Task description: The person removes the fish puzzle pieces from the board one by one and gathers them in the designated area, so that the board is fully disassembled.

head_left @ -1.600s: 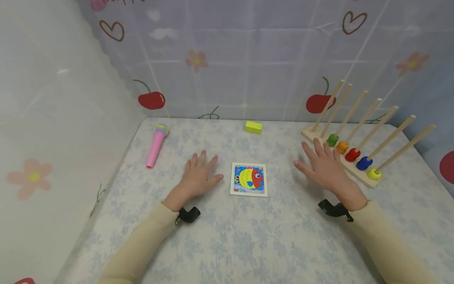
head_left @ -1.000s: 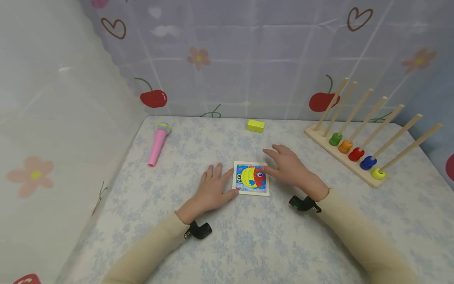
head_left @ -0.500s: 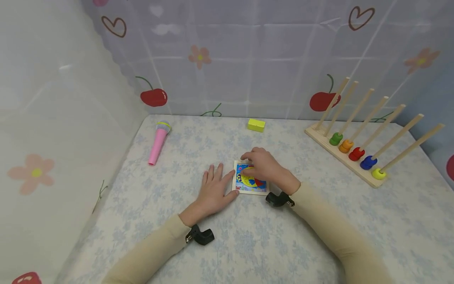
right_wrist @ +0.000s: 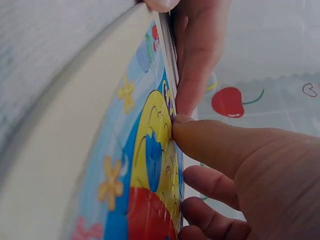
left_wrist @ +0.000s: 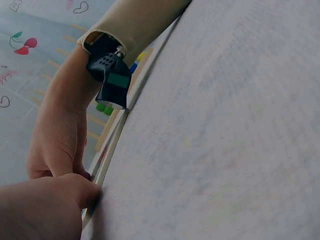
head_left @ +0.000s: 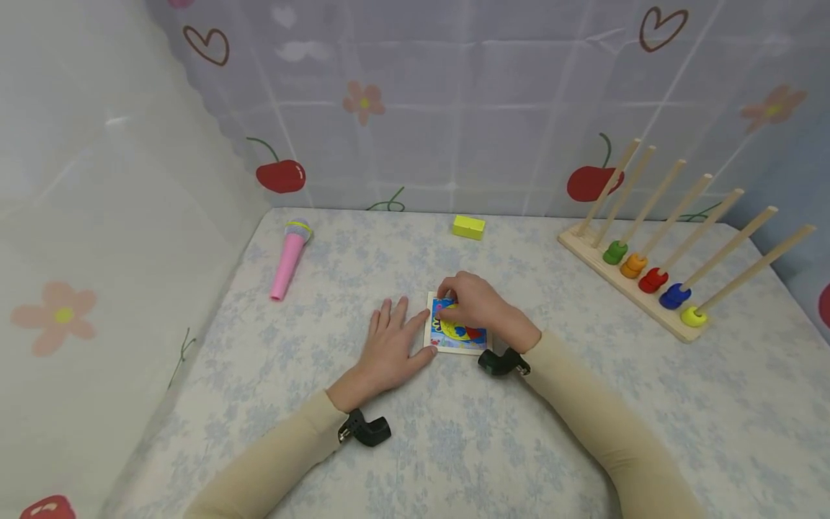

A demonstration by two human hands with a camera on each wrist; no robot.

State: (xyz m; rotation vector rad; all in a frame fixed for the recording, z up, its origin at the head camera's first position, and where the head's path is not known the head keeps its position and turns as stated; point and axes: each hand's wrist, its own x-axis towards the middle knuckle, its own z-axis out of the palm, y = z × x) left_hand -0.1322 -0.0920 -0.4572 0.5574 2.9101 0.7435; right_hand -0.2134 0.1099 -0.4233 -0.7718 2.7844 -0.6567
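Note:
A square wooden puzzle with a colourful fish picture and a pale frame lies mid-table. Along its left side my left hand rests with spread, straight fingers, its thumb and index fingertip touching the frame. My right hand reaches over the puzzle from the right, covering the upper part of the fish. In the right wrist view, its bent thumb and fingers come down to the picture, tips apart. Whether they pinch a piece is unclear.
A pink toy microphone lies at the left. A yellow block sits near the back edge. At the right stands a wooden peg rack with coloured beads on several of its rods. A patterned curtain hangs behind.
My right hand has moved left from beside the peg rack onto the puzzle, its fingers bending more. The left hand has slid right to the puzzle's edge and then stayed there.

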